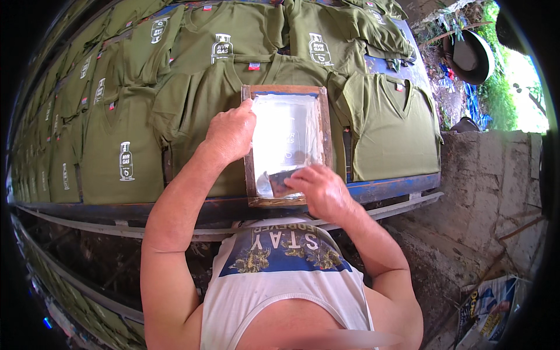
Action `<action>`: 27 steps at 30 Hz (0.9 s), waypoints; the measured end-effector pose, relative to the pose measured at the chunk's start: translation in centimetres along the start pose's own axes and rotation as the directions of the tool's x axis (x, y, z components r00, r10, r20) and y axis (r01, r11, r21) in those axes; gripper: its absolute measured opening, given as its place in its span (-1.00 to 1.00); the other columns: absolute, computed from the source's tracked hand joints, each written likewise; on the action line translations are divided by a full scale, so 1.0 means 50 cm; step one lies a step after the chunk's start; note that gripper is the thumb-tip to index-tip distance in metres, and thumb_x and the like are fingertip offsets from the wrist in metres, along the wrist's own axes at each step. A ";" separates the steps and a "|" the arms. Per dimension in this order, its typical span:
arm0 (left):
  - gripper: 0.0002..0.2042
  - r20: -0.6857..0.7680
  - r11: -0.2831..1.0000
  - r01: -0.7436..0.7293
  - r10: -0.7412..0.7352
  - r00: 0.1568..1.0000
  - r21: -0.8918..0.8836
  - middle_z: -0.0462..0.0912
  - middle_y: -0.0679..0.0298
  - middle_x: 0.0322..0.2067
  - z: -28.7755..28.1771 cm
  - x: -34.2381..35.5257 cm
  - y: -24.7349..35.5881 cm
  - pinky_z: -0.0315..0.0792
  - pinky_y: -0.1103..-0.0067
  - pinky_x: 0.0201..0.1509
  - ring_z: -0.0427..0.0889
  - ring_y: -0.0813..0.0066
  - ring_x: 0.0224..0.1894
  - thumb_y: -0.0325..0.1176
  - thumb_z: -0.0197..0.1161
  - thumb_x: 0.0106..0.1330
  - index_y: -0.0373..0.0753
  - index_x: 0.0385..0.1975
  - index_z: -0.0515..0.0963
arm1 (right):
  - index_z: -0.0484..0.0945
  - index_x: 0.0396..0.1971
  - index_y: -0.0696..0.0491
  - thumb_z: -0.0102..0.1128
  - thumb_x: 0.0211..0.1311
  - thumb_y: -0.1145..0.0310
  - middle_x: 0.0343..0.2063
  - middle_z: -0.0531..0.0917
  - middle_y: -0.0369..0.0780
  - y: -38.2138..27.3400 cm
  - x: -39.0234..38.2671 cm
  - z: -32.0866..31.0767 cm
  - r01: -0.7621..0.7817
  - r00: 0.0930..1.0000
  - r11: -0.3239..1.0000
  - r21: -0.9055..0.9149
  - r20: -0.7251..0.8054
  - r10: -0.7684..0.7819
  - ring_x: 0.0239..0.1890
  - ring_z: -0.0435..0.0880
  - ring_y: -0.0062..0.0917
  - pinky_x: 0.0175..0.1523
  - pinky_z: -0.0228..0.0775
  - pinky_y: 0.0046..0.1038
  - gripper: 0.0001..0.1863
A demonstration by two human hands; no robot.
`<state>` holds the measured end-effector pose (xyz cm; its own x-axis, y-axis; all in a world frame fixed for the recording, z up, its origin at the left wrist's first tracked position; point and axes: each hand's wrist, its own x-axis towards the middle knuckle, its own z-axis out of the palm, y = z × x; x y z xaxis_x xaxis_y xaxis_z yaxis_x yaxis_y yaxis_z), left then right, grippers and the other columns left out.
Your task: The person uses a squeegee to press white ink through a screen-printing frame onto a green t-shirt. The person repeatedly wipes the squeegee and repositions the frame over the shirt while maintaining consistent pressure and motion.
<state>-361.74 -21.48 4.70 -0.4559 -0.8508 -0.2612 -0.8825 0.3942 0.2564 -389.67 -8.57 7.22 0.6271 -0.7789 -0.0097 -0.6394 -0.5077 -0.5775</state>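
Note:
A wooden screen-printing frame [326, 125] lies flat on an olive green T-shirt [204, 99], over its chest below the V-neck. White ink covers much of the mesh [271, 137], and a bottle-shaped design shows through it. My left hand [231, 129] is closed on the frame's left side, near its upper corner. In my right hand [324, 189] is a dark flat squeegee [281, 182], gripped at its right end. Its blade rests on the mesh near the frame's bottom edge; my fingers hide part of it.
More olive T-shirts, many with a white print [125, 161], cover the long table [379, 189]. A plain-chested shirt [396, 140] lies right of the frame. A metal rail [402, 204] runs along the near edge. At the far right are a round basin [472, 58] and a block wall [490, 175].

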 end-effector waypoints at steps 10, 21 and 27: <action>-0.41 0.125 0.996 0.076 -0.080 0.989 0.037 0.54 0.12 0.57 -0.012 0.011 0.008 0.74 0.10 0.35 0.81 -0.03 0.29 -0.36 0.79 0.13 -0.39 0.15 0.69 | 0.83 0.06 0.09 0.32 0.28 0.62 -0.01 0.84 -0.05 0.145 0.163 -0.069 -0.021 0.999 0.997 -0.073 -0.043 0.018 0.17 0.79 -0.05 0.35 0.65 -0.06 -0.63; -0.40 0.069 0.999 0.039 -0.039 0.997 -0.003 0.56 0.08 0.54 -0.004 0.005 0.001 0.74 0.10 0.34 0.82 -0.04 0.27 -0.37 0.80 0.11 -0.40 0.15 0.69 | 0.88 0.14 0.01 0.26 0.17 0.71 -0.02 0.86 -0.12 0.123 0.127 -0.020 0.054 0.983 0.995 -0.082 -0.170 -0.068 0.11 0.82 -0.10 0.36 0.65 -0.06 -0.45; -0.62 -0.035 1.000 -0.012 0.012 0.999 0.000 0.66 0.04 0.31 -0.001 0.000 0.001 0.78 0.13 0.25 0.87 -0.01 0.13 -0.45 0.69 0.16 -0.37 -0.04 0.76 | 0.87 0.13 0.04 0.36 0.04 0.68 -0.01 0.83 -0.16 -0.005 -0.018 0.004 0.003 1.000 0.999 -0.040 -0.031 -0.005 0.12 0.80 -0.16 0.34 0.65 -0.10 -0.42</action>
<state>-361.79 -21.44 4.75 -0.4625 -0.8575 -0.2252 -0.8768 0.4047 0.2596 -389.99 -7.64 7.22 0.6160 -0.7876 0.0182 -0.6548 -0.5246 -0.5441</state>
